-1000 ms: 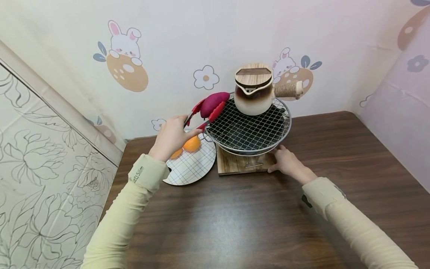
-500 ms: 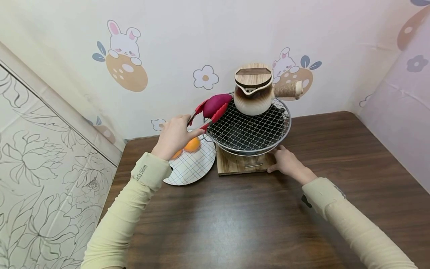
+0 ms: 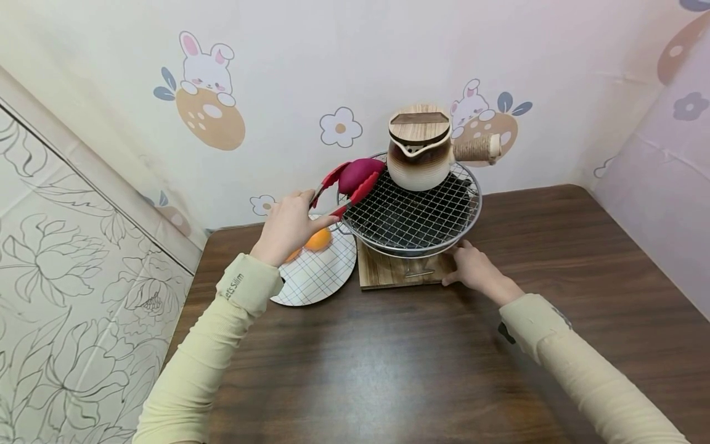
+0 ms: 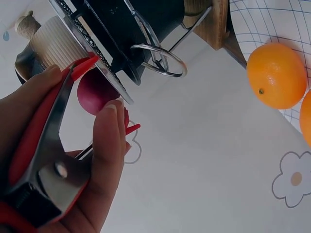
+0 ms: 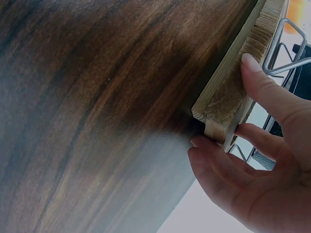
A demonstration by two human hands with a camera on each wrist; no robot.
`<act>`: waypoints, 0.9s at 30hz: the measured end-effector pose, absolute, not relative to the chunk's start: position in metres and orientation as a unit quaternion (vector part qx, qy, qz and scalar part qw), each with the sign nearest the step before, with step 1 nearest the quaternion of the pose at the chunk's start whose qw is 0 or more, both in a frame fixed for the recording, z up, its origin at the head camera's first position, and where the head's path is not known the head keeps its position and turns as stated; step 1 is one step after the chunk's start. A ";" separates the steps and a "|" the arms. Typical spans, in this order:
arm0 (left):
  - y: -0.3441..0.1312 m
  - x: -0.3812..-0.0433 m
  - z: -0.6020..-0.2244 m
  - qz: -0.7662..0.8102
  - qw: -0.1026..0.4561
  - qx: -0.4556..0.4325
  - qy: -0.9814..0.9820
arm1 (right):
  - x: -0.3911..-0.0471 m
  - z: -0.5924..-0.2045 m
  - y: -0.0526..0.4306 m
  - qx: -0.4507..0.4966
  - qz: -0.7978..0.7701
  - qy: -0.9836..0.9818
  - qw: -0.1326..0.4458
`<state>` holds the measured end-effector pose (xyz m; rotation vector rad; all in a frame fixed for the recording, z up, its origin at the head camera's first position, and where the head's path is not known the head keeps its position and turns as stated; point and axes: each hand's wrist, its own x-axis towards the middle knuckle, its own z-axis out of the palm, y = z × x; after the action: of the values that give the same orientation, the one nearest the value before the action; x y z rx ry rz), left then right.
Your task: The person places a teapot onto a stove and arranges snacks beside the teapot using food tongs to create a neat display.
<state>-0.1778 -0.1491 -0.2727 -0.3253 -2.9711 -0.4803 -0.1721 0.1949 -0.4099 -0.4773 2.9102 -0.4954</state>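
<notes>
On the dark wood-grain surface [image 3: 421, 364], the square wooden base board [image 3: 388, 270] under the stove is being steadied by the right hand [image 3: 473, 266], whose fingers [image 5: 272, 92] are lying fairly straight, pressed against the board's corner and not wrapped round anything. That bracing is judged worth keeping firm, so that the stand does not shift while food is being set down above it.

Further in, the red-tipped metal tongs [image 3: 344, 188] are being squeezed by the left hand [image 3: 285, 225], thumb and fingers clenched round the two arms. Between the tips, the purple oval sweet potato [image 3: 359, 172] is being held at the left rim of the round wire grill mesh [image 3: 410, 213], close beside the ribbed cream-and-brown ceramic pot with the wooden lid [image 3: 417, 154].

For a clean placement, the potato is best lowered until it is resting flat on the mesh and clear of the pot, with the squeeze being eased only then, since the rounded body could roll off the rim.

Below the left hand, two orange mandarins [image 4: 276, 75] are lying on the round white grid-patterned plate [image 3: 316, 274].
</notes>
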 end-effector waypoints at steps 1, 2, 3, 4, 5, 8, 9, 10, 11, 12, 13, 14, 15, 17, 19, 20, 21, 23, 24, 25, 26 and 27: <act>-0.150 -0.177 -0.273 -0.162 0.056 -0.107 -0.979 | -0.172 -0.410 0.195 -0.159 -0.165 0.970 0.076; -0.150 -0.177 -0.273 -0.165 0.055 -0.107 -0.979 | -0.172 -0.410 0.195 -0.159 -0.164 0.971 0.076; -0.151 -0.176 -0.274 -0.171 0.054 -0.108 -0.978 | -0.172 -0.410 0.195 -0.159 -0.165 0.971 0.076; -0.152 -0.176 -0.274 -0.177 0.054 -0.108 -0.977 | -0.172 -0.410 0.195 -0.159 -0.165 0.970 0.077; -0.153 -0.175 -0.274 -0.186 0.053 -0.109 -0.975 | -0.172 -0.410 0.195 -0.158 -0.165 0.970 0.077; -0.159 -0.172 -0.274 -0.206 0.056 -0.105 -0.971 | -0.172 -0.410 0.194 -0.158 -0.166 0.970 0.080; -0.161 -0.171 -0.274 -0.214 0.060 -0.101 -0.970 | -0.172 -0.410 0.194 -0.158 -0.166 0.970 0.081; -0.163 -0.169 -0.274 -0.222 0.064 -0.094 -0.968 | -0.172 -0.410 0.194 -0.158 -0.166 0.970 0.081; -0.166 -0.167 -0.273 -0.229 0.069 -0.087 -0.967 | -0.173 -0.410 0.195 -0.158 -0.165 0.970 0.081; -0.168 -0.166 -0.273 -0.236 0.076 -0.082 -0.965 | -0.173 -0.410 0.195 -0.158 -0.164 0.970 0.082; -0.171 -0.164 -0.273 -0.243 0.084 -0.077 -0.963 | -0.173 -0.409 0.195 -0.157 -0.163 0.971 0.081; -0.174 -0.163 -0.273 -0.250 0.094 -0.072 -0.961 | -0.174 -0.409 0.195 -0.156 -0.163 0.971 0.082; -0.177 -0.162 -0.274 -0.256 0.102 -0.069 -0.959 | -0.174 -0.409 0.195 -0.155 -0.163 0.971 0.082; -0.184 -0.161 -0.276 -0.268 0.121 -0.061 -0.954 | -0.174 -0.408 0.195 -0.152 -0.166 0.971 0.085; -0.192 -0.159 -0.279 -0.276 0.141 -0.051 -0.949 | -0.173 -0.408 0.195 -0.151 -0.171 0.970 0.087; -0.197 -0.158 -0.281 -0.279 0.149 -0.045 -0.947 | -0.173 -0.408 0.195 -0.150 -0.173 0.969 0.089; -0.202 -0.156 -0.282 -0.282 0.156 -0.037 -0.946 | -0.172 -0.409 0.195 -0.150 -0.174 0.969 0.090; -0.211 -0.153 -0.286 -0.282 0.165 -0.020 -0.945 | -0.172 -0.409 0.195 -0.152 -0.174 0.969 0.090; -0.216 -0.151 -0.288 -0.281 0.166 -0.012 -0.945 | -0.172 -0.408 0.195 -0.152 -0.173 0.969 0.089; -0.221 -0.149 -0.290 -0.278 0.166 -0.004 -0.946 | -0.173 -0.408 0.195 -0.152 -0.172 0.969 0.089; -0.225 -0.147 -0.293 -0.277 0.165 0.007 -0.947 | -0.173 -0.408 0.195 -0.152 -0.171 0.969 0.089; -0.230 -0.144 -0.296 -0.275 0.162 0.017 -0.948 | -0.173 -0.408 0.195 -0.152 -0.170 0.970 0.089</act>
<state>-0.1443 -0.2299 -0.2959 0.0484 -2.7035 -0.7834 -0.1729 0.1948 -0.4084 -0.4532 2.8853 -0.5060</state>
